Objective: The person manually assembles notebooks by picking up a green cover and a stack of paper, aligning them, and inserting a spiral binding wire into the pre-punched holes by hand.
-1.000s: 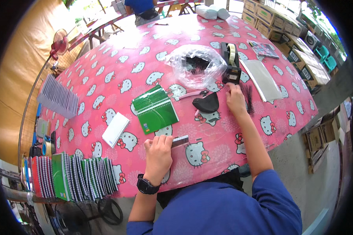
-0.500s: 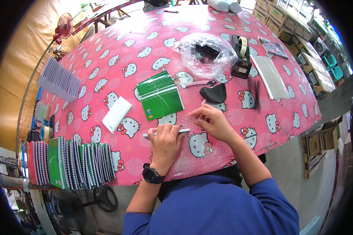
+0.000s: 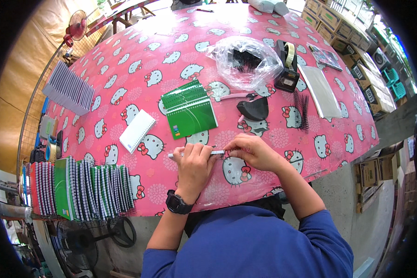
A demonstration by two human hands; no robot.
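My left hand [image 3: 193,166] grips a thin flat notebook held edge-on [image 3: 197,153] just above the near edge of the pink cartoon-cat tablecloth [image 3: 139,69]. My right hand [image 3: 253,151] pinches the same notebook's right end; what is between its fingers is too small to tell. A green spiral notebook [image 3: 189,110] lies flat just beyond my hands, and a white stack of pages [image 3: 137,130] lies to its left. Loose black binding coils [image 3: 301,110] lie to the right.
A black tool with pink handles [image 3: 251,107], a clear plastic bag of black coils [image 3: 244,61], a black tape dispenser [image 3: 287,69] and a clear sleeve [image 3: 320,91] sit beyond. Bound notebooks stand in a row [image 3: 78,187] at near left. A grey stack [image 3: 68,88] lies far left. Cardboard boxes [image 3: 370,88] line the right.
My right hand came back from the black coils at the right to meet my left hand at the notebook. My left hand stays on the notebook near the table edge.
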